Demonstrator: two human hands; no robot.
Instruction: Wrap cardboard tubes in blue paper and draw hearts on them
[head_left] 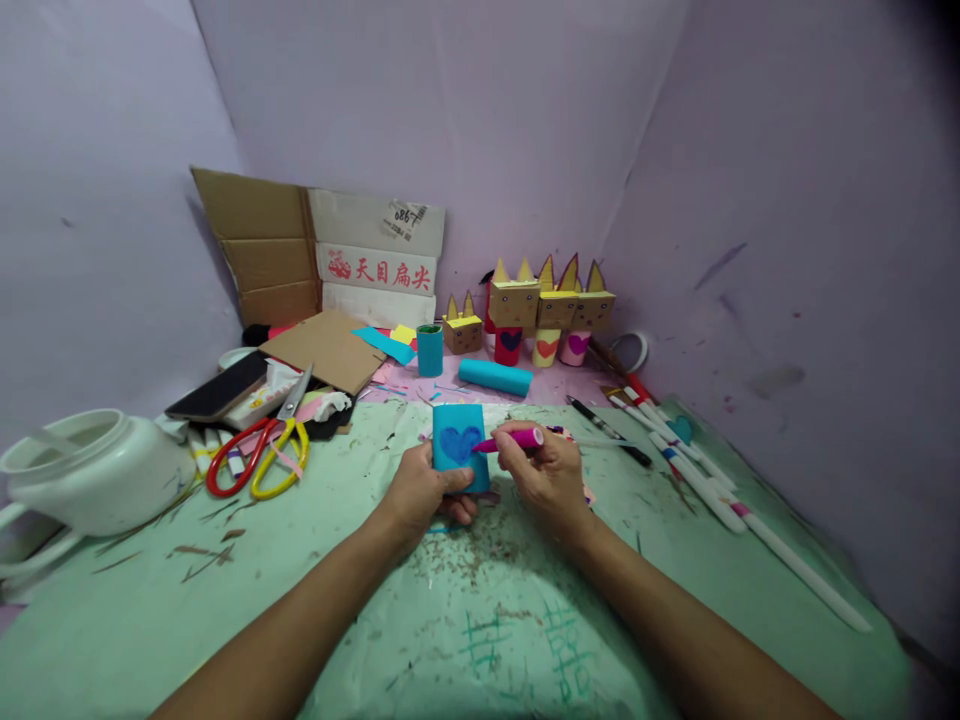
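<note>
A bright blue paper piece point(444, 415) with a darker blue heart point(453, 443) on its front is upright near the middle of the view. My left hand point(420, 490) holds it from the lower left, thumb across its front and fingers behind the lower edge. In my right hand point(547, 475) is a magenta marker point(517, 440), gripped like a pen, its tip at the right side of the heart. Beyond them lies a blue roll point(495, 378), beside an upright blue tube point(430, 352).
Red and yellow scissors point(259, 460), a white pot point(97, 480) and a phone point(217, 388) are at the left. Cardboard point(330, 350) and cat-eared box figures point(555, 310) stand behind. Markers point(697, 480) lie at the right. Brown scraps litter the green table cover point(360, 620).
</note>
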